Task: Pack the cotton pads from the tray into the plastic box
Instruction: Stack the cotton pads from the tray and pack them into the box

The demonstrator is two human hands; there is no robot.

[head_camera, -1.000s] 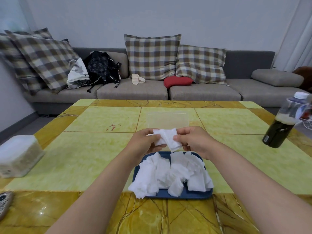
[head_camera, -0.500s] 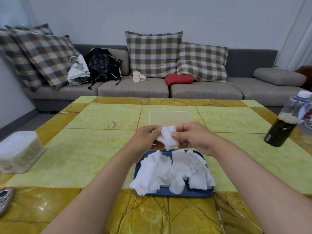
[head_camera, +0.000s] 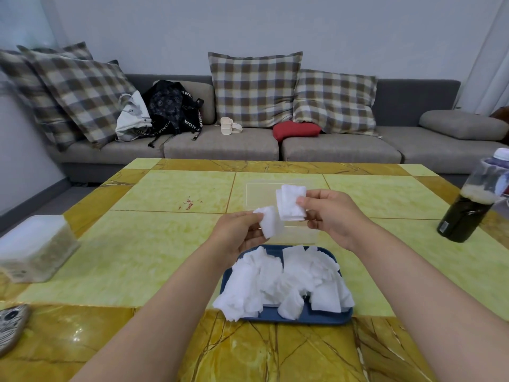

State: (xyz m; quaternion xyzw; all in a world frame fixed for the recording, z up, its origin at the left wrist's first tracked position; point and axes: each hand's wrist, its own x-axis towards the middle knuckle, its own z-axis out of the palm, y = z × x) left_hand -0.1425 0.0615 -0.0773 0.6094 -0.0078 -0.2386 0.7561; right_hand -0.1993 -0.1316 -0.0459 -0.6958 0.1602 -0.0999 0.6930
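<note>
Over a yellow marble-patterned table (head_camera: pixel 154 244), I hold cotton in both hands above the gap between tray and box. My right hand (head_camera: pixel 327 213) pinches a small stack of white square cotton pads (head_camera: pixel 291 202) between thumb and fingertips, closed firmly on one edge, the stack hanging nearly upright. My left hand (head_camera: pixel 237 232) is closed on a single white cotton pad (head_camera: pixel 268 223), held just beside and slightly below the stack, the two nearly touching. The clear rectangular plastic box (head_camera: pixel 278 188) lies directly behind my hands, its long axis running left to right across the table; the right hand's stack already overlaps it in view, so that hand is nearer. The blue plastic tray (head_camera: pixel 303 318), nearer me, carries a loose heap of white cotton pads (head_camera: pixel 283 282), several spilling over its left front rim. Most of the packing appears to remain; whether the box holds any pads I cannot tell.
</note>
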